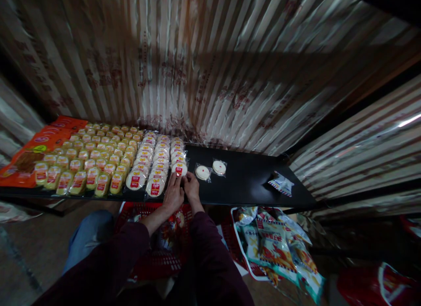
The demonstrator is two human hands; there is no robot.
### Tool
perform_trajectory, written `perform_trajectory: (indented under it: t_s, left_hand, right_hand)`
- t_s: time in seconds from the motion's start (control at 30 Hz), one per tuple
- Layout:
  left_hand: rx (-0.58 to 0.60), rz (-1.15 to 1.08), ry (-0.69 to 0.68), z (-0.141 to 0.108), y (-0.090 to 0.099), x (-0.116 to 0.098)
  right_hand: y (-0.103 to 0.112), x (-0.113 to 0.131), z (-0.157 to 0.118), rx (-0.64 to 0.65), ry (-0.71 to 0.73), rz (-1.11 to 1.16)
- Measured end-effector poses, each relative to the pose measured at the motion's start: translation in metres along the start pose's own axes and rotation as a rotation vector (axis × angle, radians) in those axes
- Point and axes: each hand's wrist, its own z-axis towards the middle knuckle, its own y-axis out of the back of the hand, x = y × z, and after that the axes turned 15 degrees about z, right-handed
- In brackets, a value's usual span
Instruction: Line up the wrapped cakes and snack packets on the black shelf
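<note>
At the near end of the rightmost row lies a round white cake in a clear wrapper (179,169) with a red label. My left hand (173,195) has its fingers on the near edge of this packet. Beside it, my right hand (192,188) is closed, fingers curled at the packet's right corner. The fingertips are partly hidden. Left of my hands, more wrapped white cakes (155,186) stand in overlapping rows. Two white cakes (203,172) lie apart, flat on the black shelf (243,183), to the right.
Rows of yellow wrapped cakes (103,183) and orange packages (24,165) fill the shelf's left part. A small blue-white packet (281,184) lies at its right. Below are a red basket (164,268) and a white-rimmed basket (241,246) heaped with snack bags (272,244). Striped sheeting (210,77) hangs behind.
</note>
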Motion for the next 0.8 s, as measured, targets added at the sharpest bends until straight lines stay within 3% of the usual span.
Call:
perform_trajectory:
  t_s: [0.3, 0.47, 0.8]
  left_hand:
    - [0.014, 0.024, -0.066, 0.002, -0.011, 0.007]
    - [0.000, 0.013, -0.080, 0.001, -0.015, 0.008]
    - [-0.058, 0.045, -0.110, 0.000, -0.021, 0.009]
  right_hand:
    - [0.003, 0.029, -0.003, 0.065, -0.038, -0.514]
    - [-0.003, 0.028, 0.006, 0.006, 0.001, -0.426]
    - [-0.006, 0.023, 0.026, 0.044, 0.027, -0.261]
